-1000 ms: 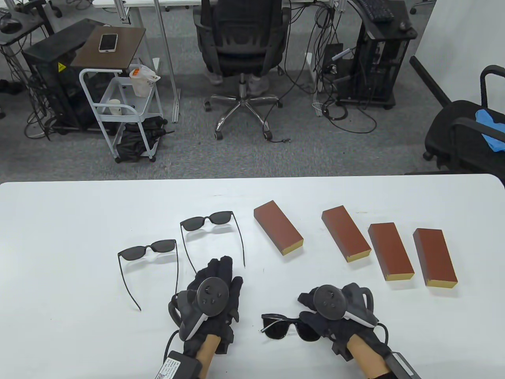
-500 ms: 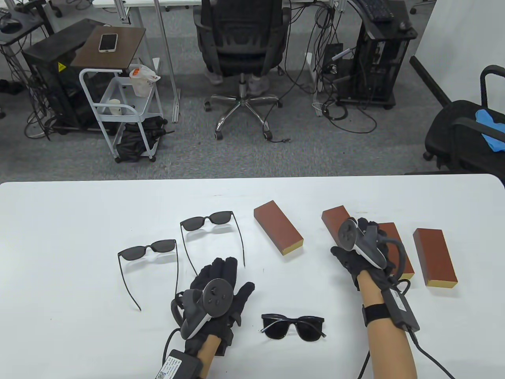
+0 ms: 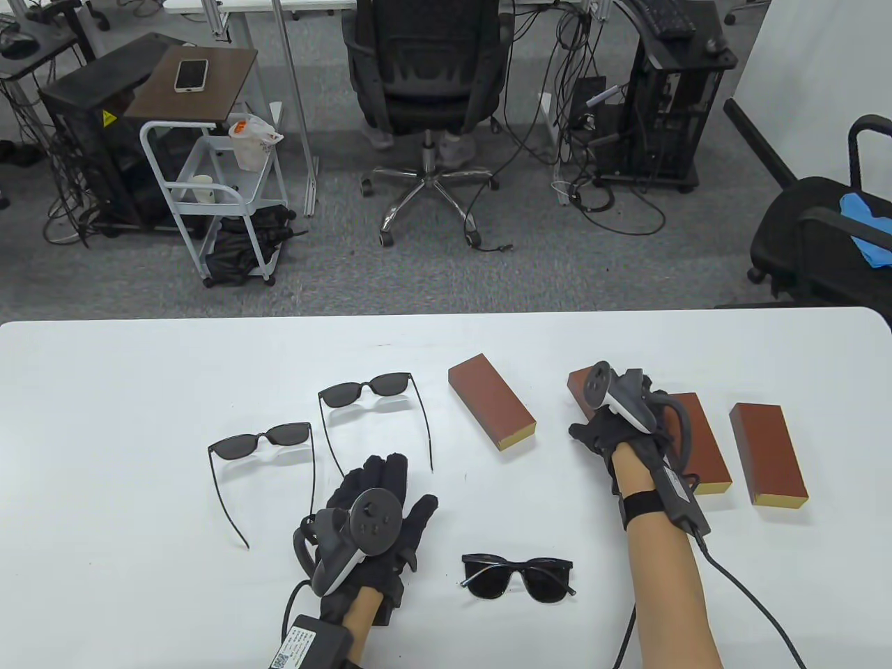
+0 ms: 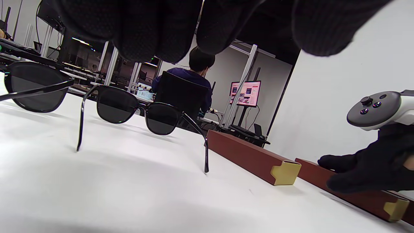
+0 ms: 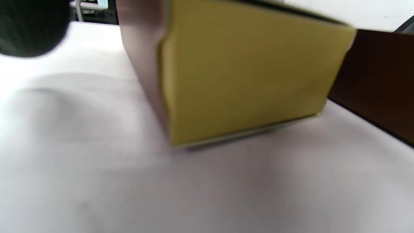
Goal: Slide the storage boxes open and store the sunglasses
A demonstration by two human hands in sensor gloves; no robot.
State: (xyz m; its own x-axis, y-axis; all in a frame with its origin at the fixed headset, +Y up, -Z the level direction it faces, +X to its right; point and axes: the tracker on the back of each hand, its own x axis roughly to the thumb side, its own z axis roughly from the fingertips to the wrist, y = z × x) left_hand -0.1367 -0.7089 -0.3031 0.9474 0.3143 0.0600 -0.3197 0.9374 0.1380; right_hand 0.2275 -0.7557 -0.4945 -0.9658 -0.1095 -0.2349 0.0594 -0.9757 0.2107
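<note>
Since half a second ago, the right hand has been moved a little farther onto the second storage box. The left hand has been shifted slightly left, its fingers less spread.

Nearest the front edge of the worktop, folded sunglasses are laid flat. Bare white room is seen around them, between the two wrists. Just left of them, the left hand is rested on the worktop with fingers straight and nothing held. The right hand is laid over the near part of the second storage box. Its thumb is seen on the left side of the box, but whether the fingers are curled round it cannot be told. In the right wrist view the yellow end of that box is seen very close and blurred.

Farther back, two open sunglasses are set on the left: one pair and another pair, arms pointed to the front. The first storage box is placed beside them, closed. To the right, the third storage box and fourth storage box are set side by side, closed. Much bare room is left along the far edge and the left end.
</note>
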